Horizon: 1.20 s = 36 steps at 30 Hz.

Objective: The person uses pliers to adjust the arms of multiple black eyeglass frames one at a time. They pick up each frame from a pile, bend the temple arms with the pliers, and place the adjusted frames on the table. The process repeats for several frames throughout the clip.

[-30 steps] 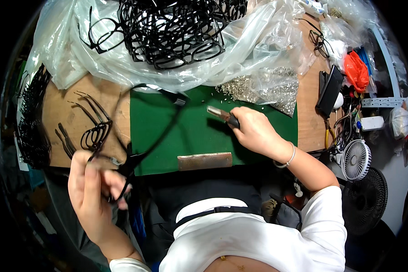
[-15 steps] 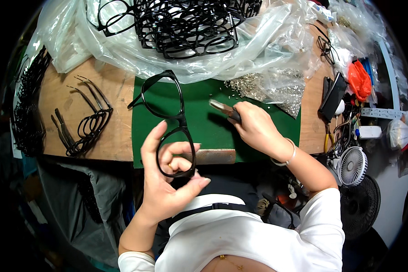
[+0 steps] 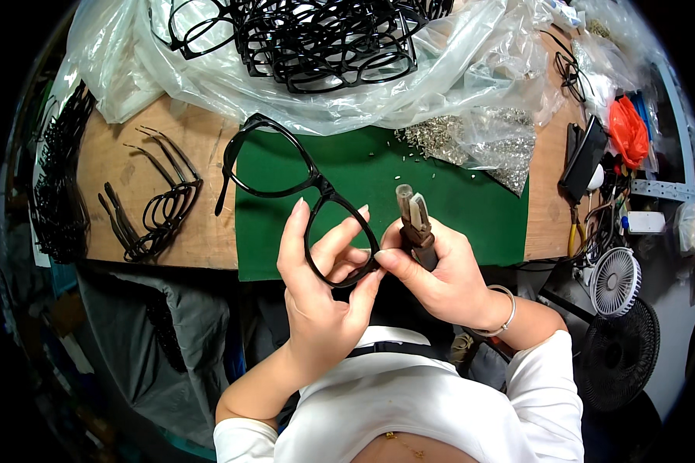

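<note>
A black eyeglass frame (image 3: 320, 183) without visible lenses is held tilted above the green mat (image 3: 471, 224). My left hand (image 3: 320, 309) grips its near rim, with fingers behind and through the opening. My right hand (image 3: 444, 270) is closed around a pair of pliers (image 3: 415, 224), whose jaws point up and away from me. The right thumb and forefinger also meet the near outer corner of the frame, close to the left fingertips. Whether a small part sits between those fingertips is too small to tell.
A pile of black frames (image 3: 324, 46) lies on clear plastic (image 3: 440, 85) at the back. Small metal pieces (image 3: 432, 135) spill from a bag at the right. More glasses (image 3: 166, 208) stand at the left. A phone (image 3: 583, 162) and a white fan (image 3: 615, 282) are at the right.
My right hand has come nearer and left to the eyeglass frame, turning the pliers upward. My left hand has shifted right, and the frame has swung to a steeper slant.
</note>
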Tool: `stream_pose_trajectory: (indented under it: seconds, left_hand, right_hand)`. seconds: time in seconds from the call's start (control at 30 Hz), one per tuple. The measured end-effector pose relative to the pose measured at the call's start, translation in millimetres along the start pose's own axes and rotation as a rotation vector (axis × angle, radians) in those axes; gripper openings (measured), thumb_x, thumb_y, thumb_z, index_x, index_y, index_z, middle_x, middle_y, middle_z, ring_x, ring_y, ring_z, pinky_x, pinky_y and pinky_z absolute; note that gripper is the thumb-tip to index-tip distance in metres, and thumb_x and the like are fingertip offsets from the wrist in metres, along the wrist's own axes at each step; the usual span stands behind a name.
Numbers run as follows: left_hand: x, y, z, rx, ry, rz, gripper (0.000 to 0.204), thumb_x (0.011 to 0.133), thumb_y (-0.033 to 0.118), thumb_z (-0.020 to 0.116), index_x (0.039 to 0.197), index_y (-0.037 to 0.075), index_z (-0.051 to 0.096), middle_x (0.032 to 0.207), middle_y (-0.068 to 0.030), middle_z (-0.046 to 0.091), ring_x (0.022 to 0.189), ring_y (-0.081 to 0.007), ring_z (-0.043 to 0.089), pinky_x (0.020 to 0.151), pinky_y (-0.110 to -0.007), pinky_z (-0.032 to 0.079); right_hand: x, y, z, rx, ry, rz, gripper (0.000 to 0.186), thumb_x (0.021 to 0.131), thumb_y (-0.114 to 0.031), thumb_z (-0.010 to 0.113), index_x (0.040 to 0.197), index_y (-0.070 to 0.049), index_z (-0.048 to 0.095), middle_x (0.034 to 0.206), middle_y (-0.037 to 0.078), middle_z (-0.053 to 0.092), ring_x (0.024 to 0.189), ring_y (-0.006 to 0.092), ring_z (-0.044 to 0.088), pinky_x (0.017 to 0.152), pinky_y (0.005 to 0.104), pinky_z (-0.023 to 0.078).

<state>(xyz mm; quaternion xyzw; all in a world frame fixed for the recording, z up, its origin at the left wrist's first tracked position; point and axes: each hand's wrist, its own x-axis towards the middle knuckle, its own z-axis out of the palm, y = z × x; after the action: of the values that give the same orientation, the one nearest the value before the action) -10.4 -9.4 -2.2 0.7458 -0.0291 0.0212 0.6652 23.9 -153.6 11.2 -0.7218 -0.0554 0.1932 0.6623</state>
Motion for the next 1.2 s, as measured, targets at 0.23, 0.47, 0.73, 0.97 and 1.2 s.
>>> stream_pose_trajectory:
  seconds: [0.23, 0.47, 0.73, 0.97, 1.2]
  left_hand:
    - [2.0, -2.7, -2.1, 0.048, -0.030, 0.057, 0.081, 0.072, -0.009, 0.058, 0.132, 0.004, 0.005, 0.117, -0.0158, 0.048, 0.087, -0.0144, 0.053, 0.081, -0.026, 0.047]
    - [12.9, 7.4, -17.1, -0.133, -0.159, -0.036, 0.079, 0.070, -0.008, 0.060, 0.129, -0.003, 0.008, 0.106, -0.0195, 0.055, 0.091, -0.0237, 0.058, 0.076, -0.031, 0.051]
    - [8.3, 9.7, -21.0, -0.194, -0.199, -0.100, 0.080, 0.071, -0.008, 0.060, 0.131, 0.001, 0.006, 0.109, -0.0170, 0.054, 0.093, -0.0216, 0.056, 0.077, -0.031, 0.049]
    - [8.4, 20.6, -27.6, -0.331, -0.177, -0.151, 0.084, 0.071, -0.010, 0.060, 0.131, 0.004, 0.003, 0.115, -0.0181, 0.049, 0.093, -0.0178, 0.054, 0.080, -0.029, 0.049]
    - [8.7, 24.9, -39.5, -0.386, -0.168, -0.216, 0.089, 0.068, -0.007, 0.064, 0.132, 0.006, 0.003, 0.117, -0.0178, 0.050, 0.085, -0.0141, 0.053, 0.074, -0.026, 0.050]
  right_hand:
    - [12.3, -13.7, -11.7, 0.351, -0.250, 0.504, 0.019, 0.082, -0.022, 0.060, 0.080, -0.006, 0.051, 0.066, -0.004, 0.046, 0.059, 0.0033, 0.038, 0.052, 0.0186, 0.032]
    - [20.2, -28.5, -10.3, 0.185, -0.372, 0.285, 0.018, 0.083, -0.019, 0.059, 0.082, -0.002, 0.053, 0.072, -0.003, 0.049, 0.067, 0.0045, 0.042, 0.062, 0.0201, 0.037]
    - [15.7, -18.7, -13.2, 0.194, -0.416, 0.255, 0.018, 0.084, -0.016, 0.057, 0.091, 0.000, 0.053, 0.079, -0.002, 0.051, 0.073, 0.0050, 0.044, 0.067, 0.0208, 0.039]
    - [18.4, -24.1, -12.7, 0.361, -0.487, 0.290, 0.019, 0.083, -0.017, 0.058, 0.091, -0.001, 0.052, 0.083, 0.000, 0.052, 0.076, 0.0075, 0.047, 0.070, 0.0240, 0.041]
    - [1.8, -22.2, -26.7, -0.126, -0.601, 0.111, 0.028, 0.085, -0.028, 0.052, 0.090, 0.000, 0.053, 0.077, 0.010, 0.057, 0.073, 0.0168, 0.053, 0.070, 0.0311, 0.043]
